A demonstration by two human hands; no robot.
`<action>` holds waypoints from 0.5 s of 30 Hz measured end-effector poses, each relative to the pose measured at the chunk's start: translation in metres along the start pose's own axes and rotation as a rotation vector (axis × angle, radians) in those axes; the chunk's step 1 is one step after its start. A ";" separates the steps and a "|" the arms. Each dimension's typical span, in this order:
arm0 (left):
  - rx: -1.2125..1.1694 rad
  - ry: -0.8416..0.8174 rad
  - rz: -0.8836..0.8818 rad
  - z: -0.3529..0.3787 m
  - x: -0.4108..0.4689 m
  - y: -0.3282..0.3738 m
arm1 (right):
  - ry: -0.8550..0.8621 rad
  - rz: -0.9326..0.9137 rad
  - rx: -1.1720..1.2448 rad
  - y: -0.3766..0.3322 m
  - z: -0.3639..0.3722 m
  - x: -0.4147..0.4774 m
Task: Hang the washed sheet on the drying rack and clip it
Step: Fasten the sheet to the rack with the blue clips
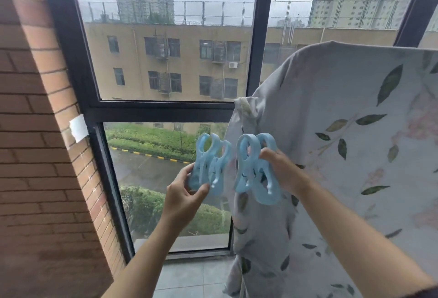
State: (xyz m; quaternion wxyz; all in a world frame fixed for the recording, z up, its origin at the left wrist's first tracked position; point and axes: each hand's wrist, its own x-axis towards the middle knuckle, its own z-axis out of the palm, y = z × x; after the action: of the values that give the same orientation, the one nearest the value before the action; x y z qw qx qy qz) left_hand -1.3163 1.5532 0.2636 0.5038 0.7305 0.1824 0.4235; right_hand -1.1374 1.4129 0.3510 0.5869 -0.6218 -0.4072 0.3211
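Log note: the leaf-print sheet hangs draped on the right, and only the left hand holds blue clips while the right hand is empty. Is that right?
Not quite. The right hand is not empty: it grips the right blue clips, just as the left hand grips the left blue clips. The head view shows this. The leaf-print sheet does hang draped on the right.

A single wide-angle head camera faces the window from close, tilted slightly downward, with the sheet at right.
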 end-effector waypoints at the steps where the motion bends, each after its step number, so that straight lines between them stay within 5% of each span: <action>1: -0.043 0.012 0.007 -0.002 0.001 0.006 | -0.013 0.010 0.008 0.002 0.008 0.003; 15: -0.136 -0.175 0.116 0.000 0.016 0.023 | -0.228 -0.074 0.276 0.001 0.013 -0.009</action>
State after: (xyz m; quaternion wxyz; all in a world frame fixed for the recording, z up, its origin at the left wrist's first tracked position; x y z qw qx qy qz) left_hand -1.3107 1.5542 0.2911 0.5407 0.7382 0.0658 0.3980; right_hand -1.1529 1.4109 0.3478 0.6281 -0.4794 -0.4458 0.4206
